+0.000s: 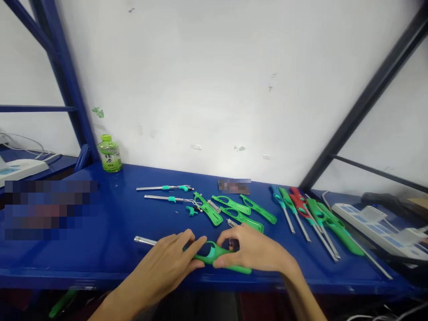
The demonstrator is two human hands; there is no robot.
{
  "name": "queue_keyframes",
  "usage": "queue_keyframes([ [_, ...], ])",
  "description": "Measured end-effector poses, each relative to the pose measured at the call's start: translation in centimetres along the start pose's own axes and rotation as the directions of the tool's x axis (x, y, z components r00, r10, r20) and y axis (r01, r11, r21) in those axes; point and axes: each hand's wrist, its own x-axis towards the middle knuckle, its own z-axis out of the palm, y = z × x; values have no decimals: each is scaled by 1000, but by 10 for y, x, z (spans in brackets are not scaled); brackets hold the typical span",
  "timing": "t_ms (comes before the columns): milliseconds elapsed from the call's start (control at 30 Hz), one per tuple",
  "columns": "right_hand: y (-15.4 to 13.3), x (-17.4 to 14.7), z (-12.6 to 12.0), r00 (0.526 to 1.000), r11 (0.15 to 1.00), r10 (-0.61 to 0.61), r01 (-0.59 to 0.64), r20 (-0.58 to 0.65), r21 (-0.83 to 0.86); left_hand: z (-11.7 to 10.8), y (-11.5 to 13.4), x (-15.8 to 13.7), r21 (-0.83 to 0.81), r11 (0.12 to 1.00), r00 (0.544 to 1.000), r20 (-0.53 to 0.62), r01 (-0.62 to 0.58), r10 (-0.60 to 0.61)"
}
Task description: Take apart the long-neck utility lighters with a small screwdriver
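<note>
Green lighter (218, 253) crosswise, tube (145, 241) leftward

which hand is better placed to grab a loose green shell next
Probably the right hand, though both hold the green lighter: it is nearer the green shells than the left hand does.

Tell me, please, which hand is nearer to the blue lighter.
Right: the right hand is left and in front of the blue lighter; the left hand is farther left.
</note>
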Motion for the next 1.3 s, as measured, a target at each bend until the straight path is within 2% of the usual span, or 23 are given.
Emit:
queue_keyframes([
  [67, 6, -5, -3, 999, 997, -20, 18, 37, 75, 4, 4, -2, 14, 999, 999, -17, -31, 31],
  [167, 11, -8, -5, 998, 984, -56, 51, 24, 170, 8, 3, -9, 24, 996, 995, -49, -83, 85],
  [300, 17, -9, -4, 991, 980, -92, 73, 95, 186, 12, -5, -29, -36, 995, 992, -88, -89, 86],
  [400, 16, -12, -4, 988, 990, -115, 105, 104, 98, 10, -13, -42, -165, 986, 999, -52, -27, 18],
  [500, 4, -19, -5, 990, 989, -136, 134, -25, -70, 0, -21, -40, -209, 978, 999, -43, 10, -20],
  [633, -9, -25, 0, 971, 949, -190, 143, -146, -280, -18, -28, -21, -219, 976, 996, -87, 17, -36],
  [767, 4, -20, 14, 947, 884, -243, 127, -210, -451, -29, -35, -9, -198, 979, 986, -146, 51, -81],
  [900, 21, -10, 32, 914, 831, -304, 116, -269, -545, -25, -41, -10, -209, 973, 984, -120, 102, -129],
  [1033, 21, -2, 49, 907, 772, -321, 84, -272, -630, -6, -41, -10, -109, 993, 987, -144, 54, -70],
  [1133, 17, 3, 58, 903, 763, -317, 60, -291, -643, 8, -40, -9, -49, 999, 985, -174, -5, -4],
  [1300, 12, 0, 66, 908, 763, -321, 79, -270, -642, 9, -37, -9, -17, 995, 986, -136, -101, 97],
])
